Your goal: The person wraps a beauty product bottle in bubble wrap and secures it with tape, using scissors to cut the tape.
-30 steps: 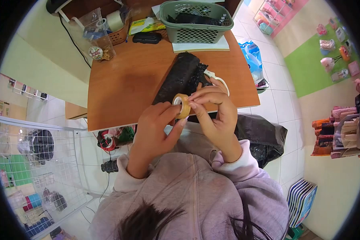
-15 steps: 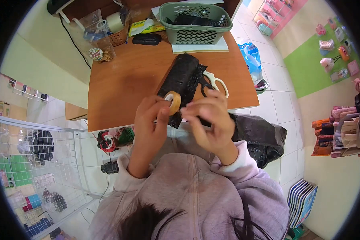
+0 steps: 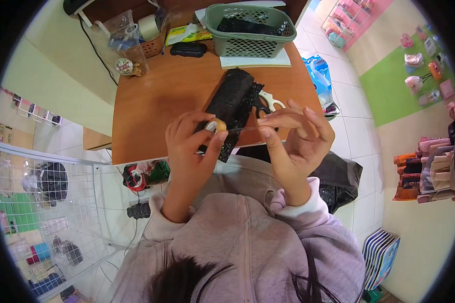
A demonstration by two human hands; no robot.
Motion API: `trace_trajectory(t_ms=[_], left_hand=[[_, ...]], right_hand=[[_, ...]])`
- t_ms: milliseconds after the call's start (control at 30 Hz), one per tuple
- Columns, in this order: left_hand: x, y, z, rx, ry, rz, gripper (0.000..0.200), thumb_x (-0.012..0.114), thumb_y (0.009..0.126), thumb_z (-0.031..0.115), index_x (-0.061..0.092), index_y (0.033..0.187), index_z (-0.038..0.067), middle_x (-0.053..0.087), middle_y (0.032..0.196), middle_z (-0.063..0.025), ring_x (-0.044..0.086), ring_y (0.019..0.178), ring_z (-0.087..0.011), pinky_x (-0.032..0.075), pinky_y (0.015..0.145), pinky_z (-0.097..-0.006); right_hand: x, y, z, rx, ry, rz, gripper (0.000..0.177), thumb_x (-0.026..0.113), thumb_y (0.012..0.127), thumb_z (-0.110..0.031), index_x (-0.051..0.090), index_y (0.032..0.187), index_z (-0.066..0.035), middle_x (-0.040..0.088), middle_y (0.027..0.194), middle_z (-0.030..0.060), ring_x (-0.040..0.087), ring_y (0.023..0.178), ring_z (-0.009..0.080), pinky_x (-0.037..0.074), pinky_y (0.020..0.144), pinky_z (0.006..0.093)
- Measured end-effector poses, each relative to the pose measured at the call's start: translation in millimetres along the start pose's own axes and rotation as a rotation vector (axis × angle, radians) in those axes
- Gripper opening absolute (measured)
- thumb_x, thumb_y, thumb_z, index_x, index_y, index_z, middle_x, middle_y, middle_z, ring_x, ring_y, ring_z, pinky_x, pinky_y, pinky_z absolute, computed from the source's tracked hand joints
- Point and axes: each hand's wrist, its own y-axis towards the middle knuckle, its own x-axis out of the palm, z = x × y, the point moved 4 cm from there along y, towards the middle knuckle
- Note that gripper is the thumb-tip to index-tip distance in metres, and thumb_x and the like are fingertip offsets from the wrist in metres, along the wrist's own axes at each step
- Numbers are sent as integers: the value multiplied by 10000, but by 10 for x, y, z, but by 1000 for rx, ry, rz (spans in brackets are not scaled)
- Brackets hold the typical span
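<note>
Between the fingers of my left hand (image 3: 191,146) is a small roll of tape (image 3: 218,131). A thin clear strip of tape runs from it to my right hand (image 3: 298,141), whose thumb and forefinger pinch the strip's end. Behind and below the roll, a black plastic-wrapped bundle (image 3: 231,96) lies slanted on the wooden desk (image 3: 156,101). Scissors with white and black handles (image 3: 272,101) lie just right of the bundle, partly behind my right hand.
A green basket (image 3: 250,48) with black wrapping inside stands at the desk's back, on white paper. Left of it are a black case (image 3: 188,49), a yellow packet (image 3: 189,33) and a wicker basket (image 3: 152,46). A black plastic bag (image 3: 338,177) is at the lower right.
My right hand has moved right, away from the roll, and a strip of tape now stretches between my hands. The camera view has shifted slightly.
</note>
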Motion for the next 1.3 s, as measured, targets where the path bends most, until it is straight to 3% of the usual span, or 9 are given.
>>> trace_trajectory(t_ms=[167, 400, 500, 600, 700, 733, 933, 1033, 1300], left_hand=[[-2, 6, 102, 66, -56, -1, 198, 799, 798, 225, 710, 760, 53, 692, 1153, -64, 598, 1147, -327, 375, 998, -458], [17, -16, 60, 58, 107, 13, 219, 816, 776, 237, 724, 857, 56, 691, 1161, -76, 591, 1161, -348, 362, 1018, -487], [33, -18, 18, 75, 11, -78, 226, 808, 790, 249, 734, 903, 68, 671, 1217, -99, 551, 1238, -375, 349, 1053, -492], [62, -2, 129, 152, -62, -197, 172, 767, 807, 180, 728, 938, 75, 594, 1394, -130, 442, 1379, -402, 343, 1105, -502], [94, -28, 176, 120, -82, -205, 240, 768, 819, 216, 715, 1010, 82, 504, 1485, -134, 361, 1435, -428, 318, 1125, -536], [108, -35, 146, 123, -45, -201, 272, 769, 822, 231, 705, 1042, 86, 495, 1489, -137, 363, 1432, -429, 317, 1125, -542], [279, -32, 75, 77, 270, -154, 490, 808, 796, 363, 640, 1163, 85, 473, 1475, -180, 376, 1414, -434, 317, 1124, -572], [426, -23, 80, 58, 338, -157, 588, 834, 749, 436, 629, 1164, 74, 455, 1484, -201, 371, 1415, -437, 315, 1120, -595], [615, -43, 27, 22, 482, -303, 642, 852, 673, 512, 633, 1110, 96, 358, 1573, -245, 295, 1462, -461, 236, 1168, -643]], right_hand=[[-77, 35, 40, 88, 26, 43, 617, 716, 868, 100, 390, 1377, -22, 734, 929, 160, 715, 911, 251, 525, 906, 373], [-236, 74, -12, -26, -70, 126, 579, 703, 873, 107, 408, 1352, -34, 729, 942, 146, 716, 913, 229, 455, 1053, 434], [-242, 75, -1, -6, -38, 130, 552, 703, 872, 110, 428, 1328, -36, 717, 965, 139, 715, 916, 225, 393, 1116, 456], [-346, 102, 32, 56, -47, 245, 539, 705, 866, 116, 441, 1314, -26, 697, 978, 137, 712, 921, 231, 450, 1055, 427], [-443, 223, -23, 67, -70, 238, 535, 707, 861, 124, 448, 1309, -11, 680, 990, 137, 707, 928, 237, 497, 977, 386], [-464, 278, -45, 44, -105, 185, 528, 707, 848, 143, 465, 1296, 7, 680, 972, 147, 701, 929, 236, 520, 899, 346], [-656, 542, -114, -97, -549, -178, 467, 743, 821, 95, 590, 1237, -52, 706, 915, 75, 679, 882, 222, 474, 965, 415], [-783, 581, -95, -106, -663, -231, 447, 748, 826, 63, 621, 1228, -85, 716, 898, 41, 666, 887, 224, 442, 1014, 445], [-913, 431, -52, 56, -517, -242, 435, 741, 822, 21, 618, 1230, -65, 724, 881, 63, 671, 919, 240, 423, 1034, 457]])
